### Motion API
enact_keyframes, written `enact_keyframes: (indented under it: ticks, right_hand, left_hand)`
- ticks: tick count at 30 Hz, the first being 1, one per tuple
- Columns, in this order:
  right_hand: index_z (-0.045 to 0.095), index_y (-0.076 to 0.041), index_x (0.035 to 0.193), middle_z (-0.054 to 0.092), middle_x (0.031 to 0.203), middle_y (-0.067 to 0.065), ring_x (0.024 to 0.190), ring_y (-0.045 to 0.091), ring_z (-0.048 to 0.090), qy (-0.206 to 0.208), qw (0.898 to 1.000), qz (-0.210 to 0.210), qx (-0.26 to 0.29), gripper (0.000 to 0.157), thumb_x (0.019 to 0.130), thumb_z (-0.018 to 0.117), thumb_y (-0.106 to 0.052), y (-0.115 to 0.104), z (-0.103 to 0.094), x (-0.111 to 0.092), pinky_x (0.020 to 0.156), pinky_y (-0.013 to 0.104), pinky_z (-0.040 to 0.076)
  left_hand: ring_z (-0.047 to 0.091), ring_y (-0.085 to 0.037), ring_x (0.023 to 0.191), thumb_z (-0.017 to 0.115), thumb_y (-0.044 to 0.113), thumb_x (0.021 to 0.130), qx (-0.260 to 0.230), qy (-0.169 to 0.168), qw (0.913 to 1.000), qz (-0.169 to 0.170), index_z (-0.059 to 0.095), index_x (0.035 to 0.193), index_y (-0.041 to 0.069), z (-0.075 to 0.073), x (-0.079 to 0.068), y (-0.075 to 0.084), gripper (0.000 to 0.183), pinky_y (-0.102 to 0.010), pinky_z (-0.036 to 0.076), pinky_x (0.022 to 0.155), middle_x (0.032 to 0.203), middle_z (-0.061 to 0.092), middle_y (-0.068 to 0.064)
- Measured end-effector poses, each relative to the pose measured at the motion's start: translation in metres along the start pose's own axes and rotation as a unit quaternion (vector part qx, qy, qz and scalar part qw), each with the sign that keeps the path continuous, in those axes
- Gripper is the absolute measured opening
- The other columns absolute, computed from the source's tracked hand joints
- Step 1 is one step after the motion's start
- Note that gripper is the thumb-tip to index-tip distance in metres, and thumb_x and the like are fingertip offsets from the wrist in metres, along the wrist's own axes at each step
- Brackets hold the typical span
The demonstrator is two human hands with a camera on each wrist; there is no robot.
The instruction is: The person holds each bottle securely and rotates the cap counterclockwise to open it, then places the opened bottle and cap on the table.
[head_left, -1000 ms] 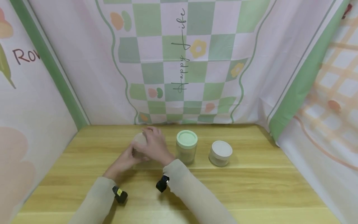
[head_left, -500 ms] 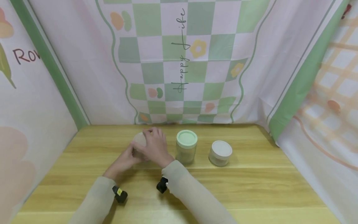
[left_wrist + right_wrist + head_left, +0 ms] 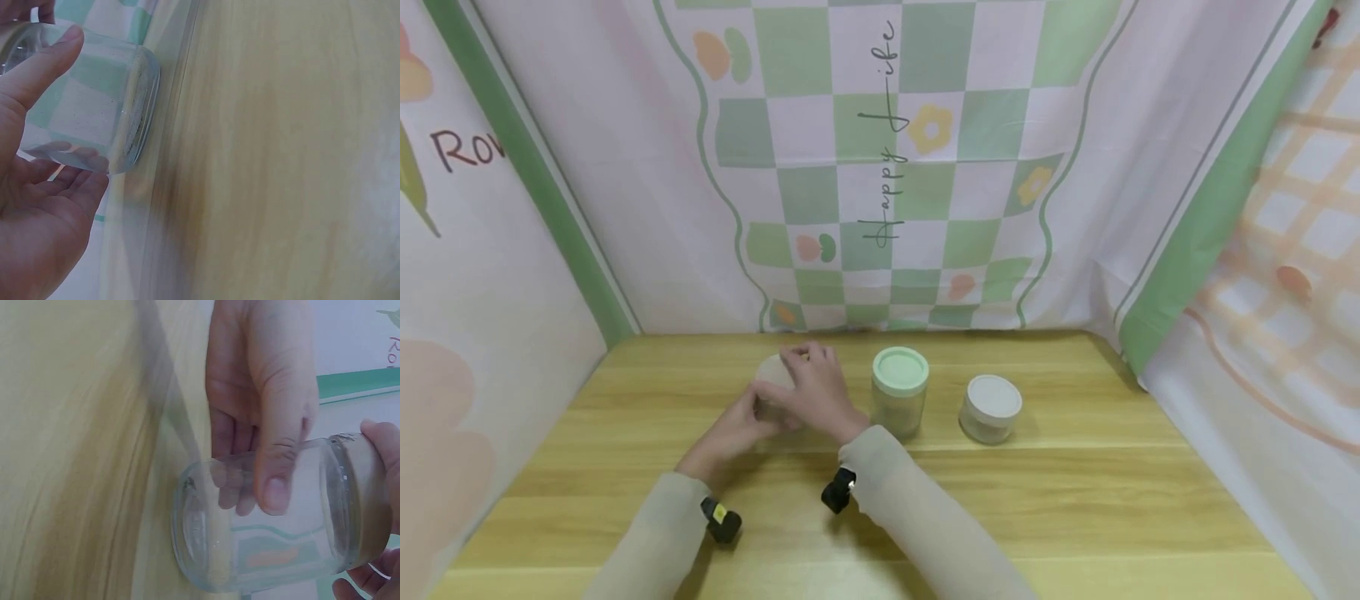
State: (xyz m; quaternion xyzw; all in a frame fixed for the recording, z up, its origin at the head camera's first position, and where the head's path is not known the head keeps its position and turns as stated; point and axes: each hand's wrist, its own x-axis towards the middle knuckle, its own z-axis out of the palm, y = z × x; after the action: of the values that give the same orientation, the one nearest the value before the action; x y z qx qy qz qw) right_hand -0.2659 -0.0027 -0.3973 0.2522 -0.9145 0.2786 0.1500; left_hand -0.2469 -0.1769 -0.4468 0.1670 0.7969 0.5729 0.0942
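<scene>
Clear glass with a beige lid (image 3: pixel 370 494): that is the jar (image 3: pixel 306 540) between the person's two hands, over the left half of the tabletop (image 3: pixel 1045 517), nearer its far edge than its near one and closer to the far left corner than to the far right. From where I stand, the left hand (image 3: pixel 730 429) grips the glass body, thumb along one side and fingers curved against the other. The right hand (image 3: pixel 820 392) reaches across from the right and pinches the rim of the lid, thumb on one side, fingertips on the opposite one. The lid sits on the jar's mouth. The base is close to the wood, but I can't tell whether it touches.

Just right of the right hand, near the middle of the far edge, stands an upright jar with a pale green lid (image 3: pixel 901 372). Farther along toward the far right corner is a shorter jar with a white lid (image 3: pixel 993 398), well apart from the hands. Both are closed.

The person's sleeves (image 3: pixel 932 521) come in over the near edge, a small black camera (image 3: pixel 722 523) at each wrist. Behind the far edge hangs a green-and-white checked cloth (image 3: pixel 887 167), "Happy Life" written sideways down it.
</scene>
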Motion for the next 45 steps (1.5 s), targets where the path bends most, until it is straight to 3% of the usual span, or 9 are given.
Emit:
enact_keyframes:
  ticks: [4,9,16,32,45]
  right_hand:
    - [0.057,-0.007,0.142,0.055,0.139,0.010,0.126,0.029,0.043,-0.026,0.999,0.002,0.030,0.072,0.091,0.066,-0.058,0.000,-0.006,0.002,0.104,0.040,0.040]
    - [0.054,-0.007,0.144,0.052,0.144,0.011,0.131,0.030,0.041,-0.061,0.998,-0.005,0.033,0.071,0.093,0.066,-0.055,0.001,-0.011,0.004,0.108,0.042,0.038]
    - [0.051,-0.010,0.147,0.047,0.149,0.009,0.133,0.029,0.038,-0.091,0.993,0.004,0.078,0.070,0.093,0.068,-0.051,0.004,-0.016,0.006,0.109,0.041,0.039]
    - [0.052,-0.012,0.147,0.040,0.156,0.009,0.137,0.030,0.035,-0.111,0.985,0.005,0.135,0.063,0.092,0.070,-0.038,0.004,-0.017,0.006,0.109,0.046,0.038]
    - [0.051,-0.013,0.148,0.033,0.160,0.006,0.143,0.031,0.032,-0.131,0.978,-0.009,0.160,0.062,0.092,0.070,-0.033,0.009,-0.017,0.006,0.113,0.049,0.034]
  left_hand:
    - [0.020,-0.037,0.147,0.077,0.026,0.090,0.003,-0.004,0.9998,0.018,0.015,0.161,0.015,-0.001,0.001,0.001,0.095,-0.061,0.023,0.115,0.163,0.021,-0.011]
    - [0.017,-0.037,0.149,0.077,0.030,0.091,0.023,-0.003,0.9997,0.011,0.011,0.162,0.020,-0.002,0.001,0.001,0.097,-0.064,0.020,0.115,0.164,0.018,-0.008]
    - [0.017,-0.036,0.149,0.077,0.031,0.090,0.029,-0.001,0.9994,0.019,0.010,0.162,0.022,-0.002,0.002,-0.001,0.098,-0.064,0.019,0.115,0.165,0.018,-0.007]
    - [0.018,-0.039,0.148,0.078,0.033,0.089,0.031,-0.003,0.9994,0.016,0.006,0.162,0.017,-0.002,0.003,-0.003,0.104,-0.060,0.019,0.116,0.165,0.013,-0.013]
    - [0.024,-0.041,0.145,0.078,0.029,0.089,0.023,0.000,0.9996,0.018,0.010,0.161,0.013,-0.001,0.001,-0.002,0.100,-0.062,0.022,0.115,0.163,0.020,-0.017]
